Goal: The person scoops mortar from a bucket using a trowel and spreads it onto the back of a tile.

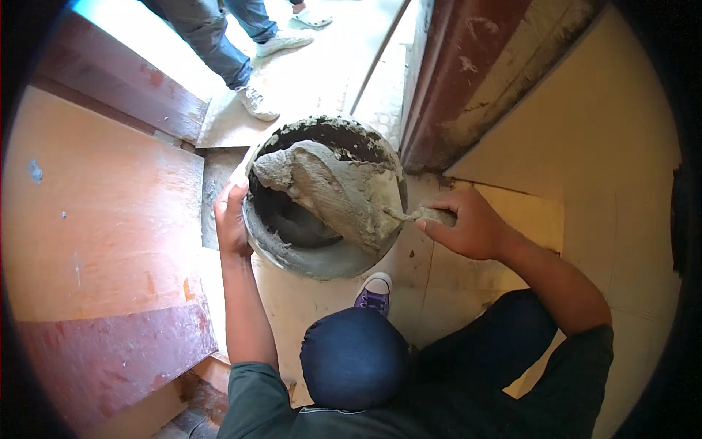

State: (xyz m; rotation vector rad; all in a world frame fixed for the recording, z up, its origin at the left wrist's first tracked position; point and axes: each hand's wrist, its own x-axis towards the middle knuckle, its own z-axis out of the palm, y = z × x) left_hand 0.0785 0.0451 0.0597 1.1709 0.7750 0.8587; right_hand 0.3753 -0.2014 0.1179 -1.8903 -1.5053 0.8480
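Head view: grey mortar [322,189] is heaping on a trowel [387,196], inside the bucket [314,271] between both hands.
Right hand [477,227]: fingers [443,200] are wrapping closely round the trowel's handle.
Left hand [232,225]: thumb is steadying the bucket's left side; the other fingers are mostly hiding, so I can't tell their grip.
Scooping well: holding the blade level and bracing the bucket is, I'd judge, preventing spills.
Beyond: pale shoes [285,42] are standing.

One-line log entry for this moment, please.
left grip: on bucket rim | right grip: closed on trowel handle | trowel: across bucket mouth, loaded with grey mix | other people's feet: beyond bucket
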